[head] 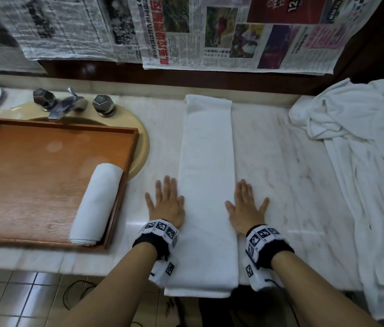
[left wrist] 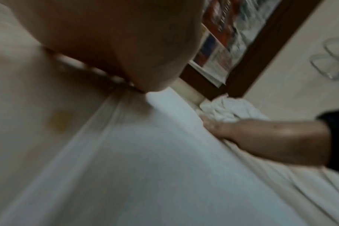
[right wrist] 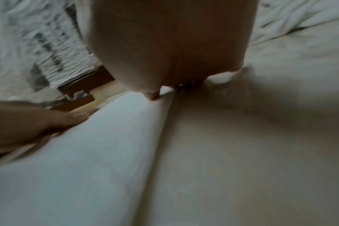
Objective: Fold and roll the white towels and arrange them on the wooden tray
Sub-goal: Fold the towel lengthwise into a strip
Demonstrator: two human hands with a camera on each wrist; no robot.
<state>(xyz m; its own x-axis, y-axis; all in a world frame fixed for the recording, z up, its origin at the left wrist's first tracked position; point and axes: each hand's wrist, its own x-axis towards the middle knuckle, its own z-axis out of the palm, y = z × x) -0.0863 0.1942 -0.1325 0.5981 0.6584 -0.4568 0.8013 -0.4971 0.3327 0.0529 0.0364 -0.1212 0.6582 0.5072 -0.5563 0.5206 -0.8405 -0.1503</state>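
You're laying both hands flat on the marble counter [head: 280, 147], one on each side of the folded towel [head: 206, 185]. Your left hand [head: 166, 204] is sitting with fingers straight and spread against the towel's left edge, and your right hand [head: 246, 208] is doing the same at the right edge, thumb lying over onto the cloth. Neither one is gripping anything. The towel is lying as a long narrow strip running away from you, its near end hanging slightly over the counter's front edge. Over on the left, the wooden tray [head: 33, 166] is sitting across the sink [head: 142, 147], and it's carrying one rolled towel [head: 96, 204] along its right wall. More white towels [head: 360, 142] are lying crumpled at the far right of the counter.
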